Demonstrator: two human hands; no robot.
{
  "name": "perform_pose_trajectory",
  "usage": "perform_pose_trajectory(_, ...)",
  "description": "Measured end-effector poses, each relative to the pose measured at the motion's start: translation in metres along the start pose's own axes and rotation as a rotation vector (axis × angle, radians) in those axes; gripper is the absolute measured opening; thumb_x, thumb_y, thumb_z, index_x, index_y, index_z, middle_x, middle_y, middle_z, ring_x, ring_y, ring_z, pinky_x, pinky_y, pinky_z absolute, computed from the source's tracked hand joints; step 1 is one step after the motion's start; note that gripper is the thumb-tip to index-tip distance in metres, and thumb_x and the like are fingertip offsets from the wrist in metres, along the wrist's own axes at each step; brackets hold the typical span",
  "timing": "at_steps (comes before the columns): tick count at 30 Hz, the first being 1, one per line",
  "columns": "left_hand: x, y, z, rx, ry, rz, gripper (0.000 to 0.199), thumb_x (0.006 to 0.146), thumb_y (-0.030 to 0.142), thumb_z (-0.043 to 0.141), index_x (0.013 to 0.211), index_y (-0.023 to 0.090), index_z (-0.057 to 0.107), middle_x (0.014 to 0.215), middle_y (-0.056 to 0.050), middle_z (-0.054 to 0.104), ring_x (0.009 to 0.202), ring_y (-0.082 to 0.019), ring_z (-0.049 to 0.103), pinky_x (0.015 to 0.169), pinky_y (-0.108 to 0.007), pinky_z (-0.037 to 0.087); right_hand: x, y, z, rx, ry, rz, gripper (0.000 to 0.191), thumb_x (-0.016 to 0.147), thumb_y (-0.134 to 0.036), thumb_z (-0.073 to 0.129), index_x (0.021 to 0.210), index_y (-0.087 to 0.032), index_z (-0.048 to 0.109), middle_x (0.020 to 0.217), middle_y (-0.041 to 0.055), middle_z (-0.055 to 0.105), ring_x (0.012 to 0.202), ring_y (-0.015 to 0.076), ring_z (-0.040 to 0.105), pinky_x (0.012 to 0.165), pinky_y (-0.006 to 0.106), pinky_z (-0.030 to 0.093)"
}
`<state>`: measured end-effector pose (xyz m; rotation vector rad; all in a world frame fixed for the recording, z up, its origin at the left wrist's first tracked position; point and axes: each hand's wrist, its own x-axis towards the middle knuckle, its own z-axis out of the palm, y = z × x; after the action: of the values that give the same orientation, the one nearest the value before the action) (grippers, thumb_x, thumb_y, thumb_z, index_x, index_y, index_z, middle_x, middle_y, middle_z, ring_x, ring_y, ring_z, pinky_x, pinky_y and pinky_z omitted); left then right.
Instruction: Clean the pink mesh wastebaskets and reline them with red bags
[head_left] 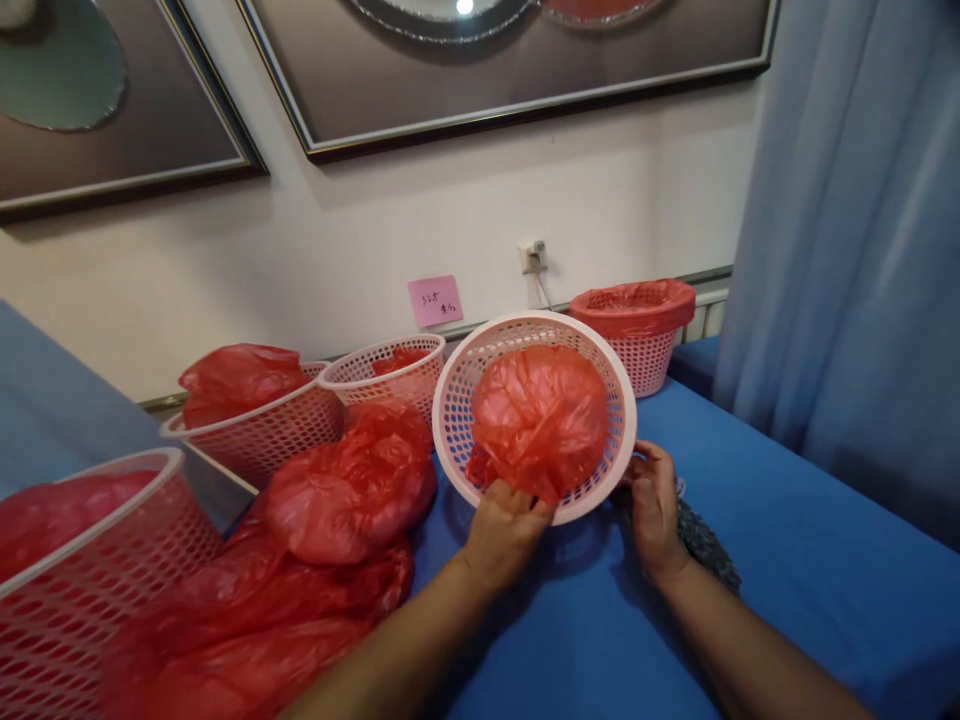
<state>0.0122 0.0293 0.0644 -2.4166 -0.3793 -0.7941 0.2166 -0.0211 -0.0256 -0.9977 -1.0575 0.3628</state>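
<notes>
A pink plastic basket (pixel 534 330) with latticed sides is tilted so that its mouth faces me. Inside it sits a bunched, puffed-up red plastic bag (pixel 541 410). At the lower rim, my left hand (pixel 508 530) is closed on the gathered edge of that bag. My right hand (pixel 654 510) is curled at the basket's lower right side; its fingertips are partly hidden behind the rim, so its hold is not plain. Under my right wrist lies a dark grey, patterned thing (pixel 709 550), mostly covered by the arm.
Red plastic bags (pixel 337 490) are heaped to the left on the blue-covered table (pixel 810 560). Beside them stand more baskets (pixel 262 440) holding red bags. A bag-lined basket (pixel 649 350) stands behind. A blue curtain (pixel 832 250) hangs right; a pink note (pixel 436 301) is on the wall.
</notes>
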Motion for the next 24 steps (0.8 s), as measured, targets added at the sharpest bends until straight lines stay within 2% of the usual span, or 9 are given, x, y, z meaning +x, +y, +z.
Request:
perform_pose_trajectory(2, -0.002, 0.008, 0.004, -0.033, -0.008, -0.014, 0.027, 0.101, 0.013, 0.052, 0.117, 0.022, 0.071, 0.111, -0.009, 0.079, 0.102, -0.026, 0.074, 0.09, -0.042, 0.061, -0.001, -0.011, 0.002, 0.056, 0.084, -0.046, 0.062, 0.097, -0.071, 0.049, 0.138, -0.025, 0.041, 0.119, 0.0127, 0.063, 0.101, 0.0271, 0.068, 0.086, 0.04, 0.056)
perform_pose_trajectory(5, -0.005, 0.019, -0.001, -0.127, -0.063, -0.096, 0.036, 0.102, 0.019, 0.051, 0.134, 0.029, 0.065, 0.131, -0.009, 0.075, 0.12, -0.025, 0.07, 0.101, -0.041, 0.06, -0.005, -0.02, 0.005, 0.009, 0.161, -0.048, 0.043, 0.092, -0.055, 0.069, 0.118, -0.024, 0.055, 0.108, 0.0072, 0.064, 0.094, 0.0224, 0.066, 0.084, 0.035, 0.055)
perform_pose_trajectory(7, -0.012, 0.028, -0.01, -0.259, -0.118, -0.128, 0.043, 0.1, 0.028, 0.057, 0.142, 0.024, 0.059, 0.136, -0.012, 0.072, 0.126, -0.027, 0.067, 0.105, -0.042, 0.058, -0.008, -0.02, 0.005, -0.026, 0.175, -0.003, 0.026, 0.094, -0.046, 0.07, 0.099, -0.023, 0.059, 0.085, -0.0001, 0.063, 0.075, 0.017, 0.061, 0.072, 0.029, 0.052)
perform_pose_trajectory(9, -0.022, 0.038, -0.021, -0.336, -0.112, -0.161, 0.048, 0.097, 0.035, 0.063, 0.142, 0.019, 0.059, 0.133, -0.016, 0.072, 0.125, -0.03, 0.066, 0.107, -0.045, 0.057, -0.012, -0.019, 0.004, -0.034, 0.198, 0.029, 0.029, 0.095, -0.045, 0.068, 0.08, -0.023, 0.058, 0.068, -0.0045, 0.055, 0.062, 0.0136, 0.052, 0.061, 0.026, 0.045)
perform_pose_trajectory(13, -0.033, 0.047, -0.03, -0.17, -0.001, -0.173, 0.042, 0.097, 0.029, 0.067, 0.138, 0.039, 0.063, 0.138, -0.007, 0.07, 0.13, -0.029, 0.061, 0.119, -0.056, 0.043, -0.02, -0.016, 0.001, -0.032, 0.174, 0.053, 0.035, 0.093, -0.046, 0.071, 0.071, -0.023, 0.058, 0.062, -0.0057, 0.053, 0.056, 0.0119, 0.046, 0.054, 0.025, 0.04)
perform_pose_trajectory(15, -0.028, 0.04, -0.026, -0.11, -0.134, -0.191, 0.048, 0.094, 0.037, 0.072, 0.14, 0.042, 0.062, 0.153, -0.008, 0.06, 0.143, -0.036, 0.05, 0.123, -0.066, 0.032, -0.024, -0.015, 0.0, -0.061, 0.149, 0.038, 0.033, 0.093, -0.045, 0.072, 0.072, -0.022, 0.06, 0.062, -0.0052, 0.055, 0.056, 0.0119, 0.046, 0.056, 0.025, 0.04)
perform_pose_trajectory(19, -0.015, 0.011, -0.009, -0.095, -0.592, -0.449, 0.07, 0.083, 0.038, 0.084, 0.148, 0.027, 0.059, 0.171, -0.022, 0.033, 0.159, -0.049, 0.022, 0.12, -0.075, 0.03, -0.03, -0.013, 0.002, -0.12, 0.122, -0.028, 0.03, 0.093, -0.041, 0.073, 0.072, -0.022, 0.061, 0.063, -0.0044, 0.057, 0.058, 0.0128, 0.049, 0.059, 0.026, 0.042)
perform_pose_trajectory(21, -0.015, 0.0, -0.001, -0.095, -0.657, -0.542, 0.065, 0.09, 0.023, 0.074, 0.152, 0.021, 0.054, 0.169, -0.028, 0.032, 0.158, -0.049, 0.026, 0.115, -0.071, 0.04, -0.03, -0.013, 0.003, -0.142, 0.106, -0.061, 0.03, 0.094, -0.038, 0.072, 0.071, -0.022, 0.061, 0.063, -0.0043, 0.057, 0.059, 0.0128, 0.05, 0.06, 0.026, 0.043)
perform_pose_trajectory(24, -0.021, -0.009, 0.008, -0.117, -0.631, -0.649, 0.062, 0.095, 0.004, 0.052, 0.156, 0.014, 0.047, 0.16, -0.033, 0.043, 0.143, -0.044, 0.053, 0.101, -0.059, 0.058, -0.028, -0.013, 0.004, -0.173, 0.082, -0.107, 0.028, 0.094, -0.036, 0.071, 0.072, -0.022, 0.061, 0.063, -0.0047, 0.057, 0.057, 0.0122, 0.049, 0.058, 0.026, 0.041)
